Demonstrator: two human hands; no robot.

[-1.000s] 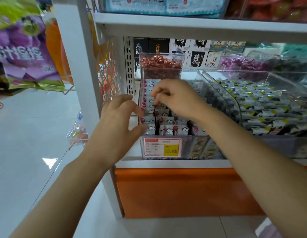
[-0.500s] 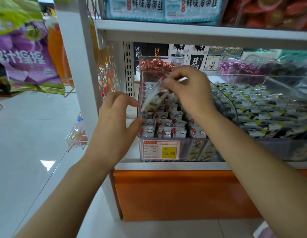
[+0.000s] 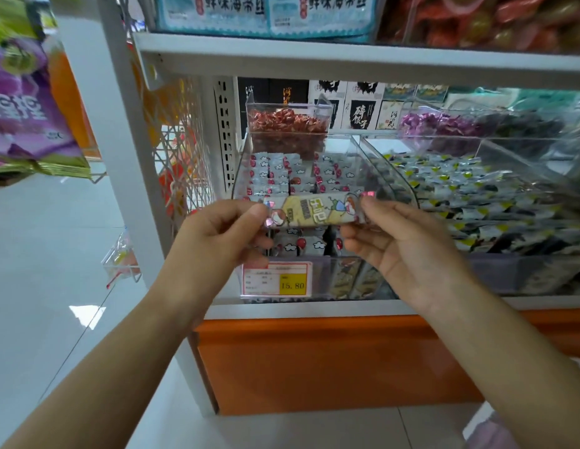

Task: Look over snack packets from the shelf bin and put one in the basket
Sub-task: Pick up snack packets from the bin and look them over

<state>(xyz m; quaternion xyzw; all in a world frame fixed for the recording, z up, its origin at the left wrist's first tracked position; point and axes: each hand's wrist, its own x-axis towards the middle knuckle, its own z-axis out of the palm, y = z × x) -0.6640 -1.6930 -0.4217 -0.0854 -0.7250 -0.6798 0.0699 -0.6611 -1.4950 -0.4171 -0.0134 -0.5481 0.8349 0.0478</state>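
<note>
Head view looked down at a shop shelf, and we describe it from left to right. A purple snack bag [image 3: 22, 118] hung at the far left, near a white shelf post [image 3: 120, 157] with a wire rack [image 3: 181, 150] fixed just beside it. Our left hand [image 3: 214, 241] came next, thumb and curled fingers pinching the left end of a snack packet [image 3: 317, 210]. The packet was long and narrow, pale with cartoon print and shiny pink ends, and we held it level in the air between both hands. It sat just in front of a clear shelf bin [image 3: 356, 147] packed with small white packets marked with red spots. A price tag [image 3: 277, 278] with a yellow patch reading 15.80 was fixed to the bin's front wall, below the packet. Behind, a smaller clear tub [image 3: 285, 124] held red wrapped sweets. Our right hand [image 3: 408, 247] pinched the packet's right end, palm turned partly up. Further right, a neighbouring bin [image 3: 476, 196] held green-and-black packets. An orange panel [image 3: 314, 361] ran beneath the shelf.
</note>
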